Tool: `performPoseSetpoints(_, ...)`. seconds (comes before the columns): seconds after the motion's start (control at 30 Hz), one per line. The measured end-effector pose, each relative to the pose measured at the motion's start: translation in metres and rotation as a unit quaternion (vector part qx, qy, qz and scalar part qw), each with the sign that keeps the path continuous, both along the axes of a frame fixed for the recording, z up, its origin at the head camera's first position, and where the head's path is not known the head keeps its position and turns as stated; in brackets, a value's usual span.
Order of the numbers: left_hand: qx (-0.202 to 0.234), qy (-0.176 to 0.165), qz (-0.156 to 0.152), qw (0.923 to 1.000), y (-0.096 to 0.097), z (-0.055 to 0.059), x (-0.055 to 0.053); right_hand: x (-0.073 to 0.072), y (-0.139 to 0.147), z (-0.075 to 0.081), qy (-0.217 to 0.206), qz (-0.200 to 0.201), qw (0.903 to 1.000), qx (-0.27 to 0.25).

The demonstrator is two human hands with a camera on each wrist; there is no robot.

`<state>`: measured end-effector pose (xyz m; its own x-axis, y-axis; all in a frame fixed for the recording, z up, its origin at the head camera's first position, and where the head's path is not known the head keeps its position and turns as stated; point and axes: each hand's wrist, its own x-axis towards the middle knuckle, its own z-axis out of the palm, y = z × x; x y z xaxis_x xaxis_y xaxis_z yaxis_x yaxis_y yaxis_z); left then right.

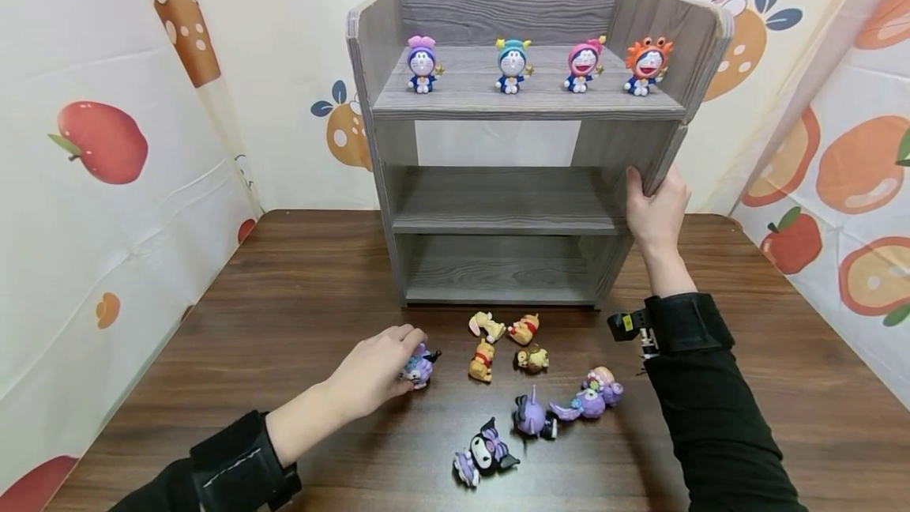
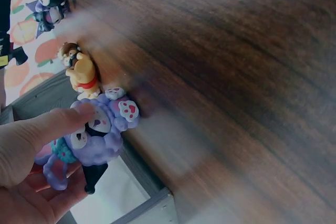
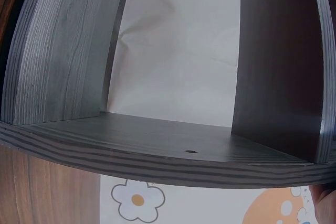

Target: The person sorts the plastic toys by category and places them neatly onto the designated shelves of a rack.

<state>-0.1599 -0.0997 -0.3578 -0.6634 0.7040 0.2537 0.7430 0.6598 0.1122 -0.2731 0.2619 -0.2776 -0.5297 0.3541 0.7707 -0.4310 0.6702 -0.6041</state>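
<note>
My left hand (image 1: 377,370) pinches a purple fluffy figurine (image 2: 100,135) between thumb and fingers, left of the yellow figurines. White paw feet with pink pads and a black pointed tip show on it in the left wrist view. With my right hand (image 1: 657,208) I grip the right side panel of a grey wooden shelf (image 1: 505,226), at the height of its middle board. Only a bit of that hand shows at the right edge of the right wrist view, beside the shelf's side panel (image 3: 157,166).
Four blue figurines, including one in an orange crab hat (image 1: 647,65), stand on the top board. Before the shelf lie several yellow figurines, such as a bear in red (image 1: 481,360). Nearer are purple ones (image 1: 533,415) and a black-and-purple one (image 1: 486,453). Fruit-print cloth (image 1: 92,259) surrounds the table (image 1: 320,275).
</note>
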Motion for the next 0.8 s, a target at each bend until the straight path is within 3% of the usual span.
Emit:
performPoseSetpoints(0.27, 0.020, 0.016, 0.007, 0.9996, 0.001, -0.002, 0.002, 0.000, 0.000, -0.001, -0.003, 0.002, 1.0000, 0.003)
performPoseSetpoints(0.4, 0.027, 0.000, 0.019, 0.9995, 0.003, 0.006, 0.002, 0.001, 0.000, -0.001, -0.005, 0.001, 1.0000, 0.000)
performPoseSetpoints(0.6, 0.029, -0.019, 0.037, 0.9987, 0.012, 0.036, -0.002, 0.001, -0.001, 0.000, -0.002, -0.002, 1.0000, 0.000)
performPoseSetpoints(0.8, 0.026, -0.039, 0.062, 0.9970, 0.023, 0.079, -0.011, 0.001, -0.001, 0.000, -0.001, -0.003, 1.0000, -0.002)
